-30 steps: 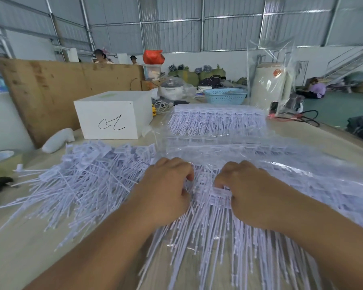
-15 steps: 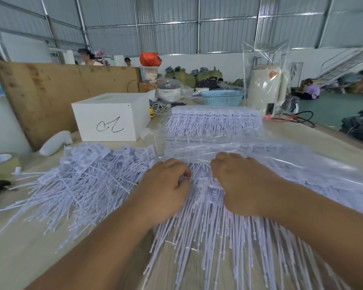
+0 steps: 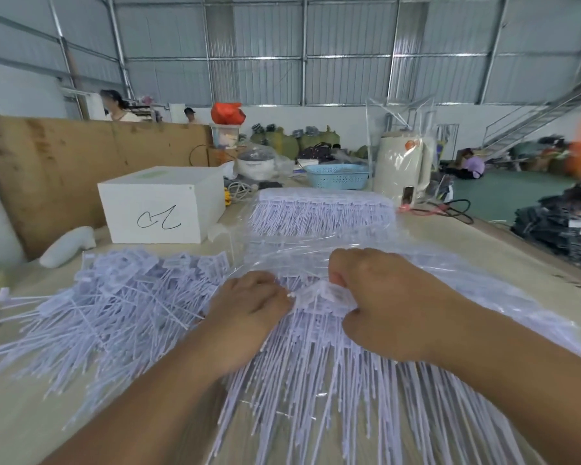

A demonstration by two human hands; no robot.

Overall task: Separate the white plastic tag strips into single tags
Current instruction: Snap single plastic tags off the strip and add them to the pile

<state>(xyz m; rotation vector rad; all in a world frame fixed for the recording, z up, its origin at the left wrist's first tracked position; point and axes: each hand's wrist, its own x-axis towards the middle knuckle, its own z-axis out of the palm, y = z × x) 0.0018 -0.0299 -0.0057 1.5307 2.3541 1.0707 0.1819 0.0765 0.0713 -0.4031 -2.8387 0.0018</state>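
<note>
Tag strip [image 3: 319, 298] has lifted since a second ago — right hand [image 3: 379, 307] and left hand [image 3: 249, 317] both pinch it, splitting underway.

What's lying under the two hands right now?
Under the left hand and right hand lies a bundle of white tag strips, tails fanning toward the camera. The table beneath is covered.

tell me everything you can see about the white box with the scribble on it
The white box is a plain rectangular block with sharp edges and a matte look, perhaps foam or card. Its front face bears a black hand-drawn squiggle; the top has a faint greenish patch. It stands flat on the table at the far left, before a brown board. Neither hand touches it.
</note>
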